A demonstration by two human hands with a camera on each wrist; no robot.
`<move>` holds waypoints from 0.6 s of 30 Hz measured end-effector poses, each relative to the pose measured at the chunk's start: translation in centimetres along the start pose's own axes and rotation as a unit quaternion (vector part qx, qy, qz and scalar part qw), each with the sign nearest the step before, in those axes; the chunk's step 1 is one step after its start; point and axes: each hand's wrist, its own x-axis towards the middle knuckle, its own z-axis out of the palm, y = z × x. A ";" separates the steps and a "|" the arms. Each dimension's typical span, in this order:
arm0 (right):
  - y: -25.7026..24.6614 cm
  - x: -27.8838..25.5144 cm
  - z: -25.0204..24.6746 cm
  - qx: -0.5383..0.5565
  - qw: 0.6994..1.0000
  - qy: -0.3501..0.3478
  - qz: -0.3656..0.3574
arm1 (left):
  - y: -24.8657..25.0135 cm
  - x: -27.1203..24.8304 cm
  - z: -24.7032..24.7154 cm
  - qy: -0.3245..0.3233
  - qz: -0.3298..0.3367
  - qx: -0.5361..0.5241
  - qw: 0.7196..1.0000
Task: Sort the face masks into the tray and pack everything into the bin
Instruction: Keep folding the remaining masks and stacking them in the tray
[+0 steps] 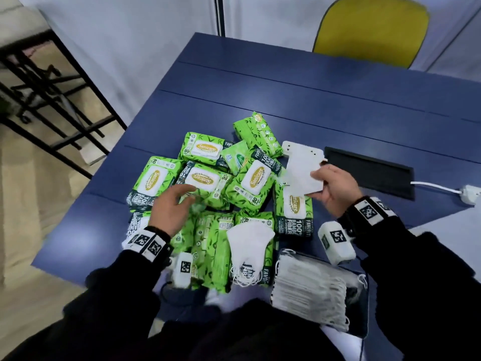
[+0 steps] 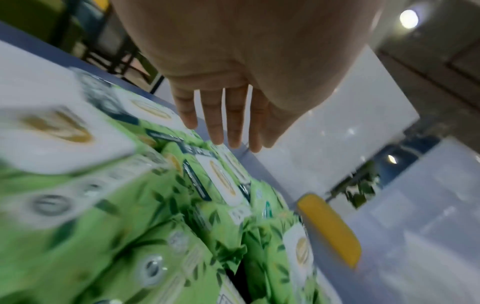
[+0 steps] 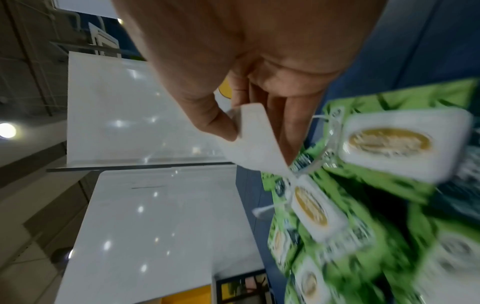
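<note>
My right hand [image 1: 321, 179] pinches a flat white face mask [image 1: 302, 168] above the right side of a pile of green wipe packs [image 1: 200, 178]. In the right wrist view the thumb [image 3: 221, 125] presses the mask [image 3: 255, 144] against the fingers. My left hand [image 1: 179, 198] hovers over the packs with straight fingers [image 2: 230, 123] and holds nothing. A loose bunch of white masks [image 1: 250, 243] lies on the near packs. A stack of white masks [image 1: 309, 290] sits in a dark tray [image 1: 365, 306] at the near right.
The blue table [image 1: 286, 95] has a black recessed panel [image 1: 369, 173] on the right, with a white cable and plug [image 1: 468, 194] beside it. A yellow chair [image 1: 369, 29] stands beyond the far edge. A black metal frame [image 1: 52, 87] stands off the table's left.
</note>
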 end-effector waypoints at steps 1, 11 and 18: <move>1.0 -1.4 0.6 0.005 1.000 0.000 0.007 | -1.0 -1.1 -1.1 0.024 -0.016 -0.033 0.999; 9.0 -9.2 7.5 0.047 0.991 -0.039 0.123 | -9.7 -7.0 -9.4 0.092 -0.115 -0.006 0.989; 10.9 -11.6 13.9 0.004 0.994 -0.037 0.107 | -12.7 -5.4 -9.8 0.011 -0.080 0.142 0.987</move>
